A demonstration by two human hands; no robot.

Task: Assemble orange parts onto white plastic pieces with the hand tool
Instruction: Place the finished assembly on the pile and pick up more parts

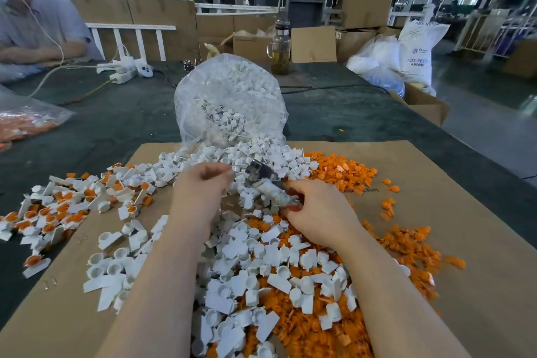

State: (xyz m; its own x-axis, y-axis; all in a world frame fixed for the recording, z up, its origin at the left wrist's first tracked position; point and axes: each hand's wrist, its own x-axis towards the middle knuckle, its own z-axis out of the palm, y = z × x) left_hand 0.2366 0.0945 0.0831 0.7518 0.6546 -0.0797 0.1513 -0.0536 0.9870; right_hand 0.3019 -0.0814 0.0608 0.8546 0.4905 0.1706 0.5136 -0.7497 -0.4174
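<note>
Judging from the piles, only a small share of the work is done. Finished pieces (pixel 55 216), white with orange inserts fitted, are heaped at the left edge of the cardboard (pixel 465 212) and spill onto the dark table (pixel 116 125). Far more stock is left: loose white pieces (pixel 255 267) cover the middle of the cardboard, more are held in the clear bag (pixel 229 102) behind them, and loose orange parts (pixel 340 170) are spread to the right and beneath the white ones.

The hand tool (pixel 268 183) is gripped at its red handles by the right hand (pixel 318 212), with the metal head pointed up and left over the white heap. The left hand (pixel 203 183) is curled at the tool's head; it appears to be holding a piece there, but motion blur hides what, if anything, is pinched. One piece is judged to be at the pressing step.

A second bag (pixel 26 122) of orange parts is seen at far left.
</note>
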